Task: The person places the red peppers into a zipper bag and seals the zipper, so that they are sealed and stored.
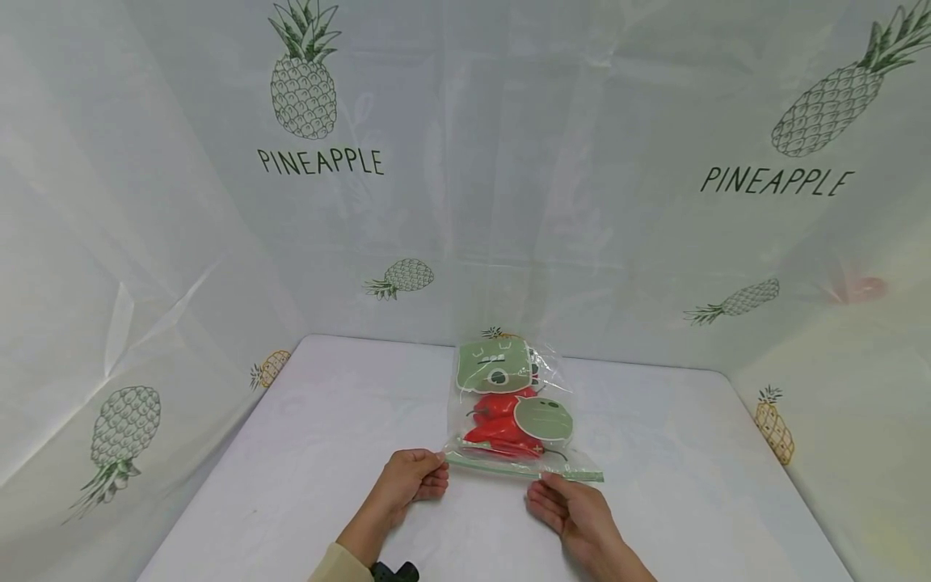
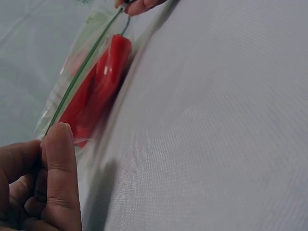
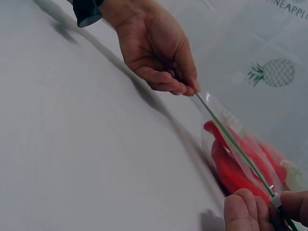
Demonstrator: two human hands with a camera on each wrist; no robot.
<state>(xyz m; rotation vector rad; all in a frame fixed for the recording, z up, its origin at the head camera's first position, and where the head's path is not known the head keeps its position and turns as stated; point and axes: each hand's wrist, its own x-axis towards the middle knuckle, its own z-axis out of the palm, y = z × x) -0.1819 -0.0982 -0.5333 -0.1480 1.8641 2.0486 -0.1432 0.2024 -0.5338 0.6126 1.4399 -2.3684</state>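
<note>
A clear zip bag [image 1: 545, 420] with green cartoon prints lies toward the back of the table, its green zip strip [image 1: 494, 466] facing me. Several red peppers [image 1: 502, 428] with thin stems are inside. My left hand [image 1: 413, 481] pinches the strip's left end between thumb and forefinger. Right of the strip's middle, my right hand [image 1: 575, 513] pinches a small white slider [image 3: 275, 200], best seen in the right wrist view. The strip runs straight between both hands, raised over the table in the wrist views.
A white cloth covers the table [image 1: 327, 420]. Pale curtains [image 1: 509, 202] printed with pineapples hang behind it and along both sides. A dark wrist device [image 1: 395, 571] is strapped near my left sleeve [image 1: 340, 566].
</note>
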